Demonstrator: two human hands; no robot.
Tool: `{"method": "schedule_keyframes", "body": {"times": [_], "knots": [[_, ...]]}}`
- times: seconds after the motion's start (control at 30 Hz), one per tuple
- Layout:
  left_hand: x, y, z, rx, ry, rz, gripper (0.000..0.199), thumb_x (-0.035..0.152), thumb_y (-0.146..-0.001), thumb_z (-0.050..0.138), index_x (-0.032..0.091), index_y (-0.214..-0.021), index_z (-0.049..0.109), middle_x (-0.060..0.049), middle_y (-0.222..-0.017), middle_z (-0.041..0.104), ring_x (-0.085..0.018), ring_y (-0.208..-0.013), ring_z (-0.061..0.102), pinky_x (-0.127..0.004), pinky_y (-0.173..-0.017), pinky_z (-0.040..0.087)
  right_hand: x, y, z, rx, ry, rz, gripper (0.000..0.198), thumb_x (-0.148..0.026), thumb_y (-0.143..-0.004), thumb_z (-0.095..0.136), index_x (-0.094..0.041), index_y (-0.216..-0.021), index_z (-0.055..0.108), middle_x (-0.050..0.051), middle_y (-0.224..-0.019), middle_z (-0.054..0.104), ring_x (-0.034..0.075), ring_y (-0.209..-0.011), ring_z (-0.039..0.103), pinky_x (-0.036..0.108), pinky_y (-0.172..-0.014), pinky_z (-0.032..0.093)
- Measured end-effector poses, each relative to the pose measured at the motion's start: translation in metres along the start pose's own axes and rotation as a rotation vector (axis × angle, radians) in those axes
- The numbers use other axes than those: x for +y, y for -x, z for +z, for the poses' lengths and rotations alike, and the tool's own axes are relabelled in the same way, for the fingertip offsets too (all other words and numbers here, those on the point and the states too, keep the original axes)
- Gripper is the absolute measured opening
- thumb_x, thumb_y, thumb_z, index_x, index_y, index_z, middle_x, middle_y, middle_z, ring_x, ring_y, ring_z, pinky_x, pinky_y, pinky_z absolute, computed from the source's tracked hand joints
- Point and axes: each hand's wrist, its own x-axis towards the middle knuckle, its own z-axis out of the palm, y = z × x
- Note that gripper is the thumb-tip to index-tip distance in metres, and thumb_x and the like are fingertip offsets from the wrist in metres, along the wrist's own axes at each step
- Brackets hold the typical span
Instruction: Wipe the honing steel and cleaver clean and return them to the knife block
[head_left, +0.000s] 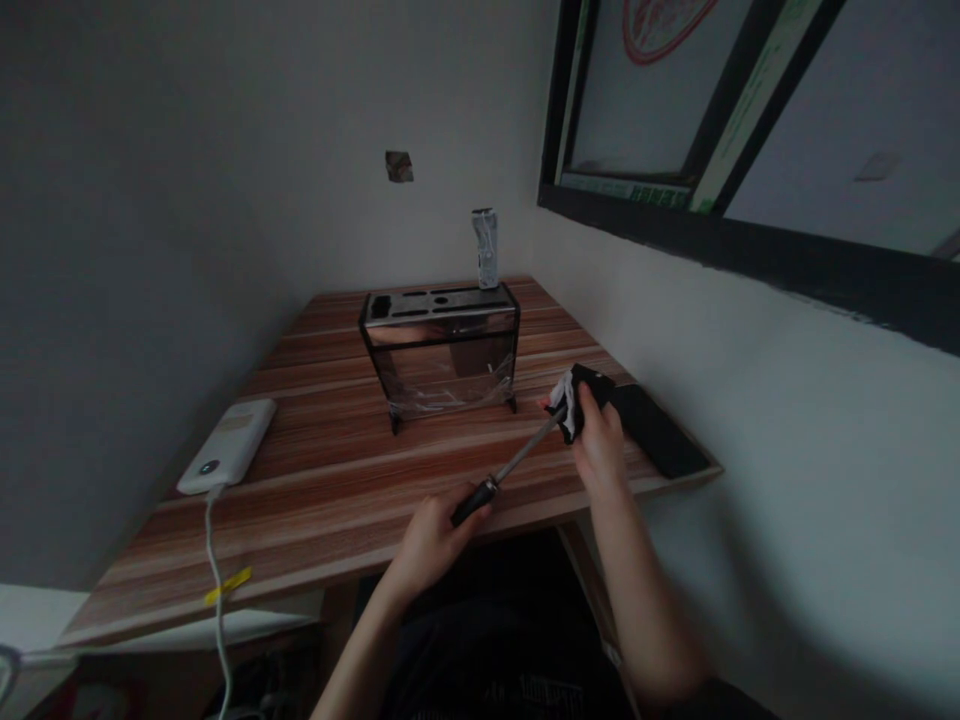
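Note:
My left hand is closed around the black handle of a honing steel, whose grey rod slants up to the right. At the rod's far end, my right hand grips a crumpled black and white cloth that covers the tip. Just beyond my hands stands a knife block, a shiny box with slots in its top, black edges and small feet. Clear plastic film clings to its lower front. The slots show no handles.
A white power bank with a white cable lies on the left of the wood-grain table. A black phone-like slab rests by the right wall. Behind the block stands a plastic-wrapped upright item. A window frame hangs over the right side.

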Motion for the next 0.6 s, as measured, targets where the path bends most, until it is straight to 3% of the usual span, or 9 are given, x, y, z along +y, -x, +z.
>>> {"method": "schedule_keyframes", "body": {"times": [0.3,0.4,0.5,0.6], "knots": [[-0.004,-0.002,0.002,0.067,0.009,-0.011,0.031,0.039,-0.088,0.047,0.013,-0.088,0.064,0.000,-0.071,0.061,-0.015,-0.067,0.055,-0.021,-0.060,0.037,0.025,0.052,0.017,-0.281,0.240,0.195,0.035,-0.048,-0.077,0.063,-0.015,-0.089,0.068,0.007,-0.076,0.074,0.021,-0.068,0.070,0.023,-0.049,0.051],[-0.004,-0.003,0.002,0.075,0.035,0.003,0.029,0.036,-0.088,0.047,0.012,-0.090,0.064,-0.002,-0.078,0.065,-0.017,-0.072,0.058,-0.021,-0.064,0.040,0.029,0.069,0.018,-0.394,0.229,0.297,0.034,-0.044,-0.073,0.069,-0.014,-0.090,0.068,0.009,-0.081,0.075,0.024,-0.074,0.072,0.028,-0.061,0.056],[-0.004,-0.003,0.002,0.076,0.051,0.016,0.026,0.033,-0.087,0.049,0.013,-0.094,0.065,-0.004,-0.086,0.069,-0.019,-0.078,0.061,-0.022,-0.070,0.042,0.032,0.079,0.018,-0.400,0.179,0.338,0.033,-0.038,-0.070,0.073,-0.016,-0.093,0.068,0.009,-0.089,0.075,0.025,-0.084,0.072,0.033,-0.076,0.057],[-0.004,-0.002,0.002,0.057,0.051,0.018,0.026,0.032,-0.087,0.050,0.014,-0.096,0.066,-0.005,-0.089,0.070,-0.020,-0.081,0.063,-0.023,-0.072,0.043,0.031,0.083,0.017,-0.385,0.159,0.341,0.031,-0.037,-0.070,0.074,-0.016,-0.093,0.069,0.009,-0.090,0.075,0.026,-0.086,0.071,0.035,-0.079,0.057]]}}
